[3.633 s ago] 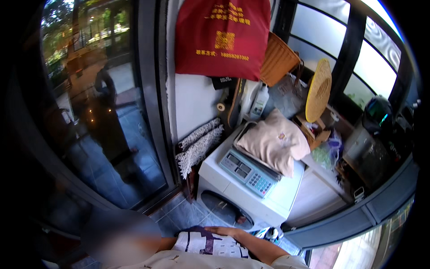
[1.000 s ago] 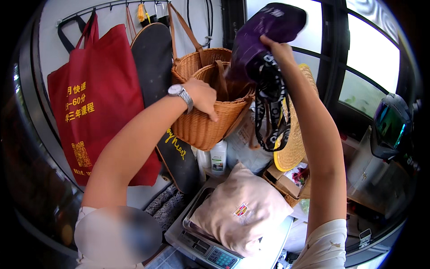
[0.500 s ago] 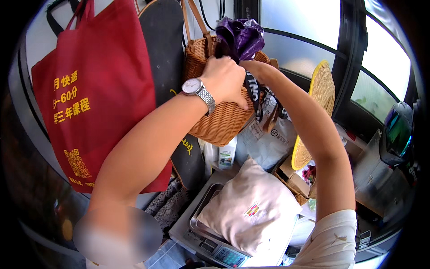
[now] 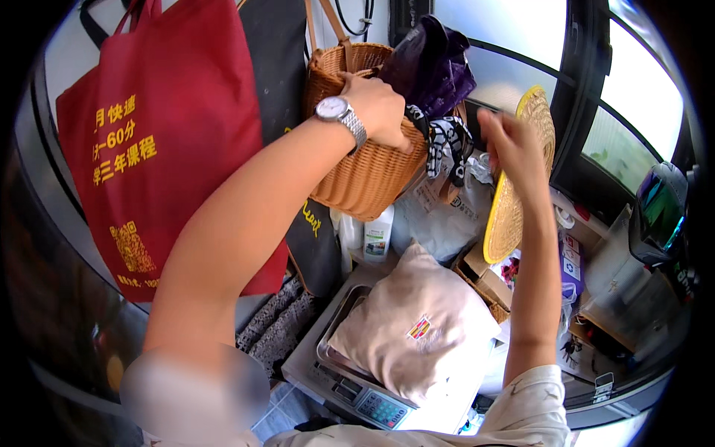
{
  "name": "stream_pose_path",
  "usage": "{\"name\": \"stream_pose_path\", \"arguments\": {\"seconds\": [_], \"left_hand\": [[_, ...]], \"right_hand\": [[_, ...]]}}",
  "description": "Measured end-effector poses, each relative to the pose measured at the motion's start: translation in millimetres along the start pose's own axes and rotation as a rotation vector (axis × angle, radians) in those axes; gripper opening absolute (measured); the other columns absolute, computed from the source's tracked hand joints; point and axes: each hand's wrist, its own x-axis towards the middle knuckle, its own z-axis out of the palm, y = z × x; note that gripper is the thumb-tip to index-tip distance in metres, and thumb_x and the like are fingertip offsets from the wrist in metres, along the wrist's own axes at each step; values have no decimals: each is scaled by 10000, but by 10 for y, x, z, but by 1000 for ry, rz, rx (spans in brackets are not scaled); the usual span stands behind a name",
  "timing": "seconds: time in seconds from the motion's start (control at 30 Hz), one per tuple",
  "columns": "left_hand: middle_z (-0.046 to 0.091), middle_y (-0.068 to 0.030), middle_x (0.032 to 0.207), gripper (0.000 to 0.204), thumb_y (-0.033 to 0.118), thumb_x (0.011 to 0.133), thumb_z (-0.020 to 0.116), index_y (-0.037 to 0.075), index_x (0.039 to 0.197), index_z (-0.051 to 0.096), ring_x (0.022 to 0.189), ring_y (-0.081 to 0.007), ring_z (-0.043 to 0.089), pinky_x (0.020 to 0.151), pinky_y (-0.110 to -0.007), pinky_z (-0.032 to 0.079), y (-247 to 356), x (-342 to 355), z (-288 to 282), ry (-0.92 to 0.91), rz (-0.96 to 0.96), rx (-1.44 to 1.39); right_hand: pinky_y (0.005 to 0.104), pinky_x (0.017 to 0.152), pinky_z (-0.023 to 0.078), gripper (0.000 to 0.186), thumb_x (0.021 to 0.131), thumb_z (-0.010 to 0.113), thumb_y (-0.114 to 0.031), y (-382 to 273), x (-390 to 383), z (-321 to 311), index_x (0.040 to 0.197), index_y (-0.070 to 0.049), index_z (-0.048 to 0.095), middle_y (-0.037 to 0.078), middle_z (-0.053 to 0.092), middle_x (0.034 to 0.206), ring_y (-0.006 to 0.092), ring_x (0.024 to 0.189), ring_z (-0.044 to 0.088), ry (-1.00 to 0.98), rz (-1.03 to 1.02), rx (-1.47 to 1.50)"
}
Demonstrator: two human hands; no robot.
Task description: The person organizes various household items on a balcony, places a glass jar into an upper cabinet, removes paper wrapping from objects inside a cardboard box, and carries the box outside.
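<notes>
My left hand [image 4: 378,108], with a silver watch at its wrist, grips the rim of a brown wicker basket [image 4: 365,179]. Its fingers curl over the edge and the thumb lies along the outside. A crumpled, shiny purple bundle [image 4: 428,67] rises from the basket's right side. Beside it hangs a black-and-white patterned strap [image 4: 449,147]. To the right of the basket, apart from it, my right hand [image 4: 514,145] is raised with its fingers loosely bent and nothing visible in them. It is nearest to a yellow-edged straw hat [image 4: 506,223].
A large red bag [image 4: 175,149] and a black skateboard [image 4: 277,82] hang at left. Below, a beige cushion [image 4: 421,320] lies on a digital scale [image 4: 357,395]. A white bottle [image 4: 378,235], grey plastic bag [image 4: 439,216] and cardboard box [image 4: 484,276] stand behind it. Goggles [image 4: 661,212] are at right.
My right hand has come away from the basket and moved right. The purple bundle now leans right and has spread out. My left hand stays on the rim; the basket has shifted slightly up in view.
</notes>
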Motion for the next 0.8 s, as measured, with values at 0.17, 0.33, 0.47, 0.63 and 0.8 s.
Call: {"name": "stream_pose_path", "arguments": {"seconds": [0.17, 0.33, 0.47, 0.63, 0.8], "left_hand": [[687, -187, 909, 728, 715, 647, 626, 24, 854, 717, 870, -325, 667, 727, -429, 523, -52, -49, -85, -59, -58, -11], [690, -185, 903, 738, 734, 633, 635, 39, 868, 719, 850, -324, 672, 727, -425, 525, -30, -51, -35, 19, -51, -40], [698, -160, 857, 761, 767, 642, 598, 49, 864, 722, 809, -310, 683, 703, -393, 536, -14, -158, -142, 42, -80, -8], [553, -221, 1239, 704, 638, 772, 571, 51, 1156, 627, 1226, -389, 460, 972, -749, 197, 34, -584, -451, -17, -200, 176], [523, -148, 1298, 611, 537, 771, 638, 84, 1181, 618, 1310, -331, 376, 1019, -659, 261, -326, -1574, -1117, 279, -75, 56]], "right_hand": [[327, 654, 504, 470, 879, 571, -523, 290, -582, 837, 858, -54, 538, 9, 553, 711, 191, 663, 574, -45, 901, 1430], [317, 675, 476, 394, 929, 500, -447, 925, 512, 718, 876, -59, 546, 65, 539, 768, 217, 720, 536, 312, 415, 1434], [273, 487, 415, 329, 961, 456, -362, 437, 1838, 188, 788, -108, 577, 41, 563, 681, 158, 544, 497, 373, 406, 1093], [347, 486, 486, 293, 911, 522, -312, -869, 2415, -6, 800, -50, 596, 80, 602, 686, 222, 598, 602, -145, -229, -215], [346, 444, 428, 218, 871, 536, -167, -1774, 3145, 25, 702, -34, 575, 94, 551, 633, 205, 533, 541, 20, -57, -109]]}}
